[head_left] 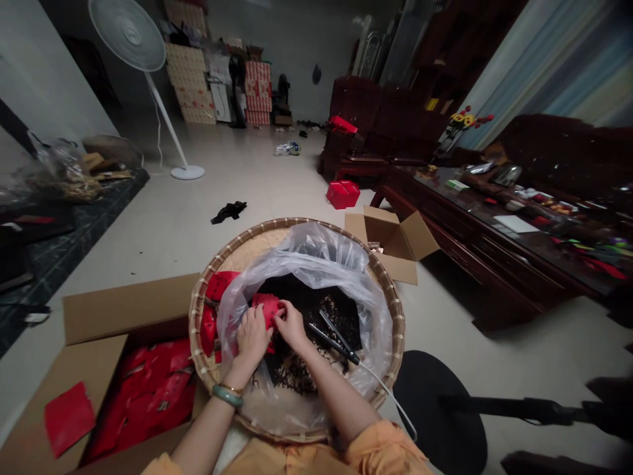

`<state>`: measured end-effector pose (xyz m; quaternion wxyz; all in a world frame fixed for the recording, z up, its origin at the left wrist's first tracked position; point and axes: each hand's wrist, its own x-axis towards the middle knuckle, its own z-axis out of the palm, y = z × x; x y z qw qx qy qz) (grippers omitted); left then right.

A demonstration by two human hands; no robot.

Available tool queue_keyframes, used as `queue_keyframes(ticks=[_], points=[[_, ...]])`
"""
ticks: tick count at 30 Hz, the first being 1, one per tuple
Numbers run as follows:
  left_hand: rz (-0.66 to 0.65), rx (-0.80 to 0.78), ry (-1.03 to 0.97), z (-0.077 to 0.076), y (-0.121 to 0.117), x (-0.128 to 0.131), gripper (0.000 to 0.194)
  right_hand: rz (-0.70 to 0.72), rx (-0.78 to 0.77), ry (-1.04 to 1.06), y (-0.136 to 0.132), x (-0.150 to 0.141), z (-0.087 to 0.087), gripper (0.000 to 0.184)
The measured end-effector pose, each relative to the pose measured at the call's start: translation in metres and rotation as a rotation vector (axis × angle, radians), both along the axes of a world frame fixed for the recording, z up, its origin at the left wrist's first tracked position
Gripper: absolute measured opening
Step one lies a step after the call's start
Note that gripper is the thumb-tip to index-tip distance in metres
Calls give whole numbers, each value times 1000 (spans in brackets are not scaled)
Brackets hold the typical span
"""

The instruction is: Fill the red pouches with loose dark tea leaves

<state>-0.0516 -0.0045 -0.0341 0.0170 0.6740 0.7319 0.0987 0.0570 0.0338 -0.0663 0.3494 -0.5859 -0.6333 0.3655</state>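
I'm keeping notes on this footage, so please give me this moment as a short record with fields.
Left hand: left hand holds a red packet; green bangle on the wrist.
Right hand: right hand pinches the same packet.
Things: dark loose leaves fill a clear plastic bag on a round woven tray; a black corded tool lies on them.
Rest: more red packets in a cardboard box; standing fan; dark wooden table.
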Motion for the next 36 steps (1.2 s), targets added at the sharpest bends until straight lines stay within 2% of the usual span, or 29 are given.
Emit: queue_keyframes(ticks=[4, 7, 11, 15, 18, 22, 25, 29, 32, 36], points=[[-2, -16, 5, 1, 0, -1, 50, -31, 31, -175, -1, 0, -1, 49], [10, -20, 10, 3, 1, 0, 48, -3, 35, -228, 0, 3, -3, 46], [14, 14, 10, 4, -1, 3, 42, -23, 68, -157, -1, 5, -7, 45], [1, 51, -55, 4, -2, 2, 23, -26, 107, -10, -7, 6, -9, 43], [-58, 85, -276, 2, 1, -3, 8, -24, 185, 37, -9, 11, 0, 42], [-113, 133, -732, 1, 12, -10, 9, 1, 382, -73, -10, 21, 23, 47], [-1, 125, -999, 3, 19, -9, 19, 80, 500, -109, -10, 27, 36, 45], [144, 33, -1321, 5, 21, -3, 34, 135, 587, -171, -13, 32, 38, 45], [183, -45, -1464, 5, 20, 1, 40, 163, 585, -224, -14, 37, 34, 41], [181, -87, -1487, 7, 19, 1, 38, 186, 568, -297, -14, 44, 33, 38]])
